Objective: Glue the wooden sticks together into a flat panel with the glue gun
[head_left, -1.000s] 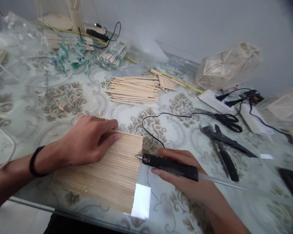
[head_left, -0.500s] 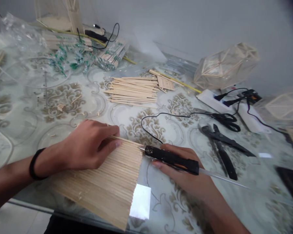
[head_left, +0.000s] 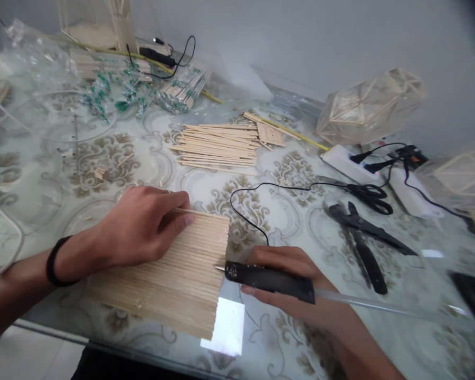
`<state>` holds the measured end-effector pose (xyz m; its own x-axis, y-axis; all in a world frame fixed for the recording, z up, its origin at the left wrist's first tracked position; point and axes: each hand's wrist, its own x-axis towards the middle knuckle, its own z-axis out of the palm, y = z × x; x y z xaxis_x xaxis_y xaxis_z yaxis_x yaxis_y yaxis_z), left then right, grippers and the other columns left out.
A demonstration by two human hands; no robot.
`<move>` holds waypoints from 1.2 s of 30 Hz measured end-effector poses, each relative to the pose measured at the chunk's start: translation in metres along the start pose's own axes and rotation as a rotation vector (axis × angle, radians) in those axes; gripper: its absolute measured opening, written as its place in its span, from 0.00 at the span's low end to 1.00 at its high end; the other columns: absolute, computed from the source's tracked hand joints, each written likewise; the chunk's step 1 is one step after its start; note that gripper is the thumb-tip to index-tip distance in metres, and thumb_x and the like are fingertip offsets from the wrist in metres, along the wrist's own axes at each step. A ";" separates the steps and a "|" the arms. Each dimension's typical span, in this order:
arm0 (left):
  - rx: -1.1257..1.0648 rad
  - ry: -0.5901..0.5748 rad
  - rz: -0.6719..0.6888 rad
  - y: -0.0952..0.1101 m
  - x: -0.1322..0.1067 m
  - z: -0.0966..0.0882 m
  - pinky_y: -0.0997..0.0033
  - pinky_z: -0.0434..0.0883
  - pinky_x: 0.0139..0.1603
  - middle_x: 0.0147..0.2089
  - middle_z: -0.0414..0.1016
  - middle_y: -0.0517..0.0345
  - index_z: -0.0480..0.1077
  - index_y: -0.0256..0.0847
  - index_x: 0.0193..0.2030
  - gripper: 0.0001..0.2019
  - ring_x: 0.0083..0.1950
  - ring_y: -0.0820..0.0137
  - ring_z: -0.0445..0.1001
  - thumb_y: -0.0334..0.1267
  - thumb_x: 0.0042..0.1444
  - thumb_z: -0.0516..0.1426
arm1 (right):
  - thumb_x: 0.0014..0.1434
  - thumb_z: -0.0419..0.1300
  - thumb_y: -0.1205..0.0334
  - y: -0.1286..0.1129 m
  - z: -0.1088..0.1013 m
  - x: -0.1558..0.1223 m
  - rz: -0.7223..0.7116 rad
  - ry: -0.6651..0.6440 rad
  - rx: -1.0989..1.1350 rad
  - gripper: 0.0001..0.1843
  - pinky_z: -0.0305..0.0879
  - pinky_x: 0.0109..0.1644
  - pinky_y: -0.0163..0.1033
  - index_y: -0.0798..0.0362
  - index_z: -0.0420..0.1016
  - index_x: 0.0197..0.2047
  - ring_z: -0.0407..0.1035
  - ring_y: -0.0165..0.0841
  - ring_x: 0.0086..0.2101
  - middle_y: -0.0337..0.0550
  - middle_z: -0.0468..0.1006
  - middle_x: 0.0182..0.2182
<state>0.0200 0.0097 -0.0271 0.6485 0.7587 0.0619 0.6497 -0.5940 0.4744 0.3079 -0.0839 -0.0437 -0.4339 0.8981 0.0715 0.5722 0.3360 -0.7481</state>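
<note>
My left hand (head_left: 152,224) is closed on the far edge of a panel of wooden sticks (head_left: 190,274), thumb on top. The sticks lie side by side, joined into a flat sheet with an uneven right edge. My right hand (head_left: 288,277) grips a black pen-shaped glue gun (head_left: 269,279), and a long clear glue stick (head_left: 352,300) runs out of its back end. Its metal nozzle points left, over the panel's right edge about midway down; whether it touches the wood I cannot tell. A thin black cord (head_left: 257,227) runs near this hand.
Beyond the hands lies a pile of loose sticks (head_left: 217,145). Scissors (head_left: 368,196), pliers (head_left: 368,264) and a white power strip (head_left: 348,163) are on the right. Wrapped stick bundles (head_left: 184,87) and a clear geometric stick frame (head_left: 370,105) stand at the back. The glass tabletop is patterned.
The panel's near edge has risen and moved away from me, with my left hand still on it. My right hand has brought the glue gun from the far corner down along the right edge.
</note>
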 end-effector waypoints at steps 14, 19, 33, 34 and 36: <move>-0.022 -0.067 0.075 0.003 0.002 -0.002 0.68 0.53 0.29 0.22 0.63 0.63 0.61 0.42 0.28 0.13 0.23 0.72 0.61 0.41 0.66 0.50 | 0.58 0.72 0.49 0.012 0.007 -0.013 0.125 0.281 -0.180 0.10 0.80 0.39 0.45 0.44 0.85 0.38 0.82 0.45 0.38 0.43 0.87 0.36; -0.032 -0.067 0.074 0.002 0.000 -0.002 0.68 0.53 0.29 0.22 0.64 0.63 0.64 0.41 0.30 0.13 0.23 0.72 0.62 0.41 0.66 0.50 | 0.59 0.71 0.51 0.013 0.008 -0.012 0.130 0.290 -0.175 0.09 0.80 0.44 0.47 0.44 0.84 0.40 0.81 0.43 0.38 0.42 0.86 0.36; -0.001 -0.087 0.041 0.003 0.002 0.001 0.69 0.54 0.29 0.23 0.67 0.61 0.65 0.41 0.30 0.13 0.23 0.71 0.64 0.42 0.66 0.50 | 0.60 0.69 0.55 0.006 0.003 -0.003 0.080 0.087 -0.050 0.04 0.71 0.26 0.42 0.42 0.82 0.34 0.73 0.38 0.23 0.38 0.78 0.23; 0.000 -0.084 0.047 0.003 0.002 0.002 0.68 0.55 0.30 0.23 0.67 0.61 0.65 0.41 0.30 0.13 0.24 0.71 0.64 0.42 0.66 0.50 | 0.61 0.69 0.55 0.006 0.002 -0.002 0.091 0.095 -0.052 0.05 0.69 0.26 0.41 0.43 0.82 0.33 0.72 0.37 0.23 0.38 0.77 0.23; 0.003 -0.078 0.056 0.002 0.001 0.002 0.68 0.55 0.30 0.23 0.68 0.61 0.65 0.41 0.30 0.13 0.24 0.71 0.64 0.42 0.66 0.50 | 0.61 0.69 0.56 0.004 0.002 -0.001 0.092 0.088 -0.042 0.07 0.67 0.25 0.39 0.45 0.80 0.31 0.71 0.35 0.22 0.37 0.76 0.23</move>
<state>0.0228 0.0092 -0.0281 0.7127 0.7011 0.0201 0.6123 -0.6359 0.4698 0.3094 -0.0836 -0.0481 -0.3170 0.9464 0.0627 0.6361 0.2611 -0.7261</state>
